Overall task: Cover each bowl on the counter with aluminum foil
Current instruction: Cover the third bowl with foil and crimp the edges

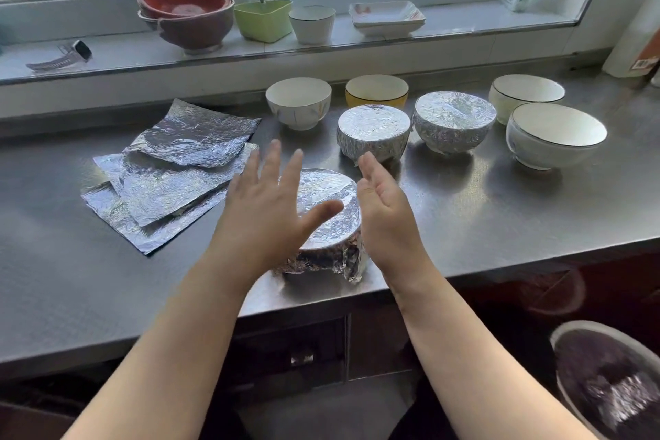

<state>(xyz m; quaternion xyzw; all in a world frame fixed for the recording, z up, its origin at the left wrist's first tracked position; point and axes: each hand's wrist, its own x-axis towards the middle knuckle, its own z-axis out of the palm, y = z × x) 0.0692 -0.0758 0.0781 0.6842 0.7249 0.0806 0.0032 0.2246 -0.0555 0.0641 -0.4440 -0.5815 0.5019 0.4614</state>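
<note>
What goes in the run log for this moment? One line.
left hand open | right hand open | nearest bowl foiled | four bowls bare

The left hand [271, 211] hides the left part of the near foil-covered bowl [332, 221]. The yellow bowl [376, 91] sits half hidden behind a wrapped bowl [373, 136]. The lowest foil sheet [118, 218] lies mostly under two others. At the right edge a roll [632, 46] and a bin [607, 379] are cut off, and the bin's contents are blurred.
</note>
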